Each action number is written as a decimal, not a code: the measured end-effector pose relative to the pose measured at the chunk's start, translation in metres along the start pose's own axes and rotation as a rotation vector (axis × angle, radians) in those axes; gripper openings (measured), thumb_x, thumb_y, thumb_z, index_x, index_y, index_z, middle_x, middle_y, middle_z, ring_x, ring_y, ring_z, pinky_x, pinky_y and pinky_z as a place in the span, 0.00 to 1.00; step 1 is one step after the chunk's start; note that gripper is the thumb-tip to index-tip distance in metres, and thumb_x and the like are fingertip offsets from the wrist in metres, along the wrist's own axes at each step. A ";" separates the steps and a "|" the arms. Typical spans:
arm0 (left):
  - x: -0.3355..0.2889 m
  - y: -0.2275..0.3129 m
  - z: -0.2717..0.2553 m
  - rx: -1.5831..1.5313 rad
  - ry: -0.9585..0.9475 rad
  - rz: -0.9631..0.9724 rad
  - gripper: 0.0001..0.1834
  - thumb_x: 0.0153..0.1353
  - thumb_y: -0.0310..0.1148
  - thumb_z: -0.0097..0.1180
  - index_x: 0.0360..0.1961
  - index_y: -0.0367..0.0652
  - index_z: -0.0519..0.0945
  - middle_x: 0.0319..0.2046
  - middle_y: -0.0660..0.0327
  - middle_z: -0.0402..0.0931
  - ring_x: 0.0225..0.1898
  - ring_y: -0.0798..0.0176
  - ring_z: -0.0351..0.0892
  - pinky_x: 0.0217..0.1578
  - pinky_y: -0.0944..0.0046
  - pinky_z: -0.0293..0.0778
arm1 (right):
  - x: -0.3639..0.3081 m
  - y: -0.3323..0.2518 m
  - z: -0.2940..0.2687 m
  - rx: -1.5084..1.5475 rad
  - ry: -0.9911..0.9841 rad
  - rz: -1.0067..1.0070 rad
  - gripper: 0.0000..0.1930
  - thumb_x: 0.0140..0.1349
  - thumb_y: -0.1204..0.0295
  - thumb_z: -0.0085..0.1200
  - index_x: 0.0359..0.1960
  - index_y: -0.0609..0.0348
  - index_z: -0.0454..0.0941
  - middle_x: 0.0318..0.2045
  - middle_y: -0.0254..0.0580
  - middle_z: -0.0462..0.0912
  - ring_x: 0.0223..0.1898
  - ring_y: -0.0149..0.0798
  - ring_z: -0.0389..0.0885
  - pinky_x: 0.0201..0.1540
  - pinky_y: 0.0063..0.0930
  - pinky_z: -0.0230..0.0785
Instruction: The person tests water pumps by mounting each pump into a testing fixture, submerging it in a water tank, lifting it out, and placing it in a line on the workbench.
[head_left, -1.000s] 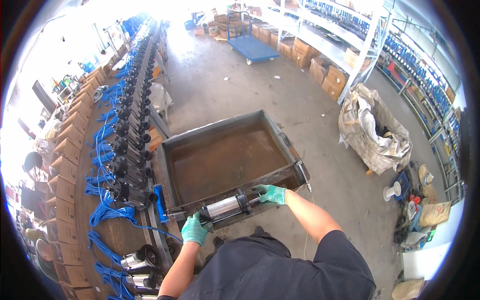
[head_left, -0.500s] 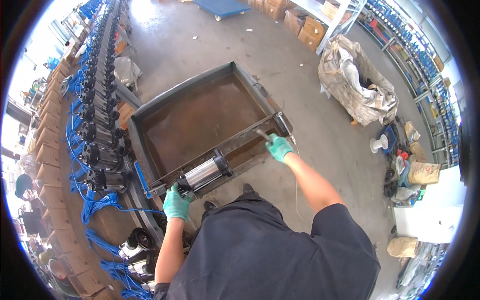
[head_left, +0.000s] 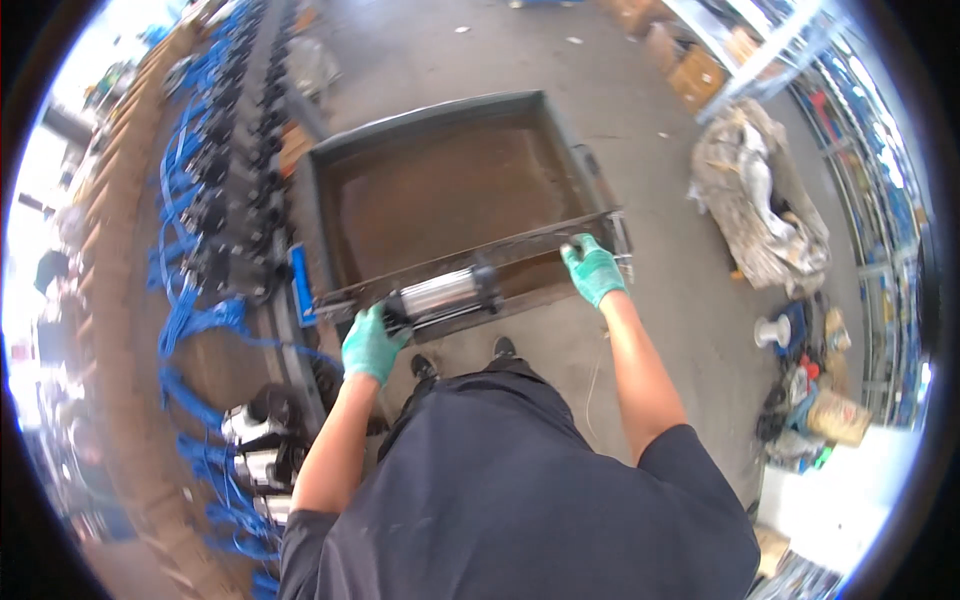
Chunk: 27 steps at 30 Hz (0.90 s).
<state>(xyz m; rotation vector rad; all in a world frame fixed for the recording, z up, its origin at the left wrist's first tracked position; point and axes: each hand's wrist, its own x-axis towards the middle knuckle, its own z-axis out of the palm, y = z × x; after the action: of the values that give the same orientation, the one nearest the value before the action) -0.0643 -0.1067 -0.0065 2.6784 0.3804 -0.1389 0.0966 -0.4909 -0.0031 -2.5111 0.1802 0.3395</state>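
A steel-cased cylindrical pump (head_left: 440, 293) with black ends lies across the front rail of a water tank (head_left: 330, 222). My left hand (head_left: 372, 347), in a green glove, is closed on the pump's left end, where a blue cable runs toward it from the left. The gloved right hand (head_left: 596, 272) is over the narrow front section of the tank, its fingers curled at the rail (head_left: 540, 238) near the right corner. Whatever those fingers hold is hidden. Brownish water (head_left: 450, 195) fills the tank's main part.
A long row of pumps (head_left: 235, 200) with blue cables stands left of the tank, and more pumps (head_left: 255, 430) lie at lower left. To the right sit a large covered sack (head_left: 760, 190), a white spool (head_left: 772, 332) and heaped sacks. Cartons and shelving line the edges.
My right hand has moved to the rail, and the tool seen in it before no longer shows. The view has shifted. My left hand stays on the pump's end.
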 end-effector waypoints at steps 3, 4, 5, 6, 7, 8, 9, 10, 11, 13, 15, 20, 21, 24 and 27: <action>0.008 -0.015 0.001 -0.121 -0.055 0.054 0.34 0.57 0.45 0.72 0.61 0.42 0.75 0.51 0.46 0.81 0.51 0.41 0.83 0.52 0.49 0.80 | -0.045 -0.100 0.017 -0.154 -0.165 -0.269 0.31 0.72 0.47 0.49 0.67 0.55 0.72 0.63 0.59 0.78 0.61 0.58 0.79 0.63 0.48 0.72; 0.008 -0.037 0.014 -0.251 -0.025 0.107 0.31 0.60 0.42 0.71 0.61 0.42 0.76 0.51 0.46 0.82 0.50 0.42 0.83 0.51 0.50 0.80 | -0.056 -0.126 0.023 -0.214 -0.222 -0.324 0.31 0.72 0.46 0.48 0.68 0.54 0.72 0.63 0.60 0.78 0.61 0.59 0.79 0.64 0.49 0.71; 0.005 -0.063 0.041 -0.717 0.103 0.103 0.24 0.65 0.37 0.66 0.60 0.42 0.77 0.50 0.46 0.83 0.49 0.45 0.85 0.50 0.53 0.80 | -0.062 -0.146 0.033 -0.330 -0.277 -0.289 0.27 0.71 0.53 0.51 0.65 0.54 0.74 0.61 0.62 0.78 0.59 0.61 0.80 0.62 0.50 0.73; 0.000 -0.087 0.051 -0.709 0.116 0.082 0.24 0.65 0.37 0.66 0.60 0.42 0.77 0.50 0.46 0.83 0.49 0.45 0.85 0.50 0.53 0.80 | -0.058 -0.152 0.043 -0.328 -0.295 -0.308 0.27 0.71 0.53 0.51 0.65 0.54 0.74 0.61 0.62 0.78 0.59 0.61 0.80 0.62 0.50 0.73; -0.003 -0.105 0.055 -0.589 0.263 -0.044 0.21 0.67 0.35 0.64 0.59 0.42 0.77 0.49 0.46 0.84 0.49 0.46 0.85 0.50 0.54 0.80 | -0.053 -0.153 0.049 -0.401 -0.296 -0.299 0.25 0.70 0.56 0.53 0.63 0.54 0.75 0.60 0.63 0.78 0.58 0.62 0.81 0.61 0.50 0.74; -0.008 -0.111 0.052 -0.463 0.404 -0.167 0.19 0.69 0.34 0.61 0.58 0.41 0.77 0.49 0.47 0.84 0.48 0.47 0.86 0.50 0.55 0.79 | -0.048 -0.149 0.056 -0.474 -0.299 -0.288 0.22 0.68 0.59 0.55 0.61 0.54 0.76 0.58 0.64 0.78 0.56 0.62 0.82 0.59 0.51 0.75; -0.018 -0.116 0.050 -0.470 0.333 -0.338 0.18 0.70 0.36 0.61 0.57 0.40 0.77 0.46 0.48 0.86 0.47 0.46 0.86 0.48 0.54 0.79 | -0.045 -0.143 0.061 -0.419 -0.246 -0.290 0.20 0.66 0.64 0.57 0.58 0.55 0.77 0.55 0.63 0.79 0.54 0.61 0.83 0.56 0.51 0.77; -0.027 -0.124 0.055 -0.470 0.339 -0.348 0.18 0.70 0.36 0.61 0.57 0.40 0.77 0.46 0.48 0.86 0.47 0.46 0.86 0.48 0.54 0.79 | -0.042 -0.138 0.063 -0.398 -0.245 -0.323 0.20 0.67 0.64 0.56 0.58 0.54 0.77 0.55 0.63 0.79 0.54 0.62 0.83 0.57 0.51 0.77; -0.036 -0.134 0.065 -0.407 0.280 -0.405 0.20 0.69 0.38 0.62 0.56 0.40 0.76 0.45 0.48 0.86 0.46 0.46 0.86 0.47 0.54 0.79 | -0.041 -0.136 0.065 -0.387 -0.242 -0.345 0.19 0.66 0.64 0.56 0.57 0.55 0.78 0.54 0.63 0.80 0.54 0.62 0.83 0.57 0.51 0.76; -0.054 -0.139 0.071 -0.383 0.140 -0.479 0.25 0.66 0.44 0.67 0.57 0.39 0.76 0.43 0.49 0.86 0.43 0.49 0.86 0.46 0.55 0.79 | -0.039 -0.128 0.067 -0.380 -0.241 -0.370 0.19 0.66 0.65 0.55 0.57 0.55 0.79 0.54 0.63 0.80 0.53 0.62 0.83 0.57 0.50 0.76; -0.065 -0.148 0.086 -0.524 0.059 -0.452 0.25 0.67 0.42 0.67 0.57 0.38 0.76 0.43 0.51 0.85 0.44 0.54 0.85 0.48 0.57 0.78 | -0.033 -0.116 0.064 -0.268 -0.180 -0.415 0.18 0.65 0.66 0.55 0.54 0.56 0.81 0.53 0.60 0.81 0.53 0.61 0.82 0.58 0.50 0.75; -0.066 -0.088 0.026 -0.832 -0.105 -0.195 0.13 0.70 0.35 0.64 0.49 0.38 0.81 0.34 0.63 0.82 0.34 0.69 0.78 0.38 0.65 0.76 | 0.017 -0.018 0.071 0.286 -0.180 -0.460 0.20 0.63 0.78 0.50 0.57 0.61 0.79 0.51 0.57 0.86 0.52 0.53 0.86 0.57 0.40 0.77; -0.063 -0.070 0.006 -0.688 -0.013 -0.101 0.10 0.70 0.35 0.63 0.42 0.39 0.82 0.24 0.56 0.80 0.25 0.64 0.74 0.31 0.61 0.74 | 0.018 -0.008 0.068 0.343 -0.170 -0.367 0.19 0.63 0.79 0.49 0.57 0.62 0.79 0.50 0.57 0.86 0.52 0.53 0.86 0.56 0.40 0.77; -0.044 -0.007 -0.063 -0.519 0.019 0.157 0.09 0.69 0.33 0.62 0.43 0.39 0.81 0.29 0.48 0.81 0.27 0.46 0.78 0.31 0.53 0.74 | 0.023 0.017 0.065 0.292 -0.130 -0.254 0.17 0.66 0.75 0.50 0.56 0.61 0.77 0.52 0.57 0.85 0.51 0.57 0.86 0.53 0.44 0.78; -0.013 0.028 -0.074 -0.233 0.146 0.445 0.10 0.68 0.31 0.61 0.47 0.40 0.82 0.35 0.50 0.83 0.35 0.47 0.83 0.38 0.53 0.76 | 0.016 0.017 0.070 -0.399 0.083 -0.192 0.16 0.69 0.65 0.51 0.55 0.55 0.76 0.58 0.57 0.77 0.48 0.64 0.84 0.49 0.53 0.79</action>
<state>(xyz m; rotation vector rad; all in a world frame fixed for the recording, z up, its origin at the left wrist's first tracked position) -0.0663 -0.1023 0.0736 2.4761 -0.1542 0.2214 0.0946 -0.4656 -0.0722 -2.9094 -0.1078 0.2079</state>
